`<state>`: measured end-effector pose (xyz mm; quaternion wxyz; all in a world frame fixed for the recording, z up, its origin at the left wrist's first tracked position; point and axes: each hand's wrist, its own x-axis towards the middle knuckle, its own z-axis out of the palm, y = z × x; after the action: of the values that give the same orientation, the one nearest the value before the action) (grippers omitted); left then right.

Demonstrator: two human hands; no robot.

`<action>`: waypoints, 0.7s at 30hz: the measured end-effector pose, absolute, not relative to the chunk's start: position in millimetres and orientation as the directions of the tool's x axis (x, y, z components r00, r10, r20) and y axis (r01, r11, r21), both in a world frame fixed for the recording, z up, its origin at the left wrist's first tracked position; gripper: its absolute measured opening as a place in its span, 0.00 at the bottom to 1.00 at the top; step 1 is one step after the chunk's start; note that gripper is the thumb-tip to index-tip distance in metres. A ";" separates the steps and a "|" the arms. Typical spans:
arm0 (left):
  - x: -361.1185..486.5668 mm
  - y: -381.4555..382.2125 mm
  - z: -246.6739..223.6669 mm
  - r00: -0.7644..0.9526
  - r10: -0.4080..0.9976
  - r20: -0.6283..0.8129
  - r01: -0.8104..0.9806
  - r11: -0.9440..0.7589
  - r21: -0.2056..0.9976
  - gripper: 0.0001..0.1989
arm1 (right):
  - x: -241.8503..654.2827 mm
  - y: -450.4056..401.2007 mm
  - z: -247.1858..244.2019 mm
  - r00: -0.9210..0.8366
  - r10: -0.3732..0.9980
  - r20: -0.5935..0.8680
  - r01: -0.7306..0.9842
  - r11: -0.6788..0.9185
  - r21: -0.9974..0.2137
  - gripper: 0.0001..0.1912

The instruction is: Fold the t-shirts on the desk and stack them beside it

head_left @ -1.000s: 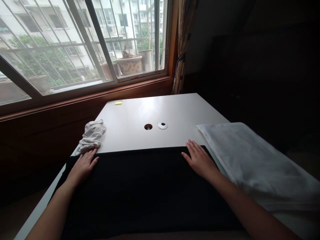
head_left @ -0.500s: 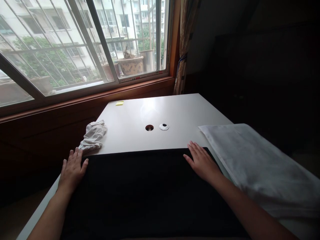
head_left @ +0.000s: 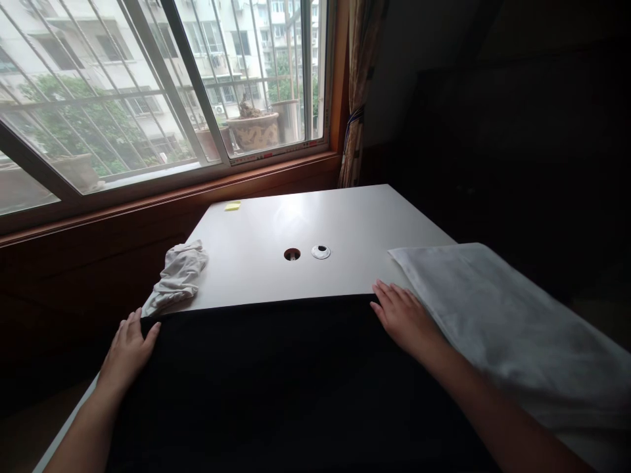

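White table (head_left: 355,223): black cloth (head_left: 266,387) flat across near side; crumpled pale cloth (head_left: 180,272), left edge; yellow slip (head_left: 233,205), far left; white disc (head_left: 320,255), middle; whitish sheet (head_left: 507,315), right.

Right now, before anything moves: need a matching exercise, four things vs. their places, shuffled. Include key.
1. Flat black cloth
2. Crumpled off-white cloth
3. Small yellow paper slip
4. Round white disc with a dark opening

A. Just right of the round hole
B. Near the far-left corner of the white tabletop
C. Under the left hand and right hand
D. Left table edge, beyond the left hand

Pairs: 1-C, 2-D, 3-B, 4-A
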<state>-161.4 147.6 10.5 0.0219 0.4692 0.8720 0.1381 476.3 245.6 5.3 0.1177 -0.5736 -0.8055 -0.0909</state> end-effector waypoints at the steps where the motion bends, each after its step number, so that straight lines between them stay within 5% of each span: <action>1: -164.4 147.1 10.9 -0.576 0.813 0.086 0.801 0.540 0.260 0.44 | 479.5 247.4 10.3 -0.324 0.903 0.283 0.944 0.330 0.029 0.23; 6: -181.5 141.4 11.3 -0.580 0.803 0.136 0.808 0.546 0.221 0.46 | 496.3 260.7 37.5 -0.313 0.941 0.126 0.950 0.309 0.053 0.13; 12: -200.5 120.2 18.4 -0.595 0.803 0.026 0.793 0.582 0.179 0.46 | 515.3 285.2 58.2 -0.346 0.936 -0.063 0.938 0.344 -0.038 0.08; 21: -184.5 87.6 33.3 -0.693 0.717 -0.074 0.662 0.674 0.329 0.41 | 538.3 292.4 87.1 -0.359 0.861 -0.359 0.841 0.132 -0.524 0.22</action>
<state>-184.5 87.6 33.3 0.0987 0.3790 0.9095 0.1395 538.3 292.4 87.1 0.0148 -0.5657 -0.7523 0.3373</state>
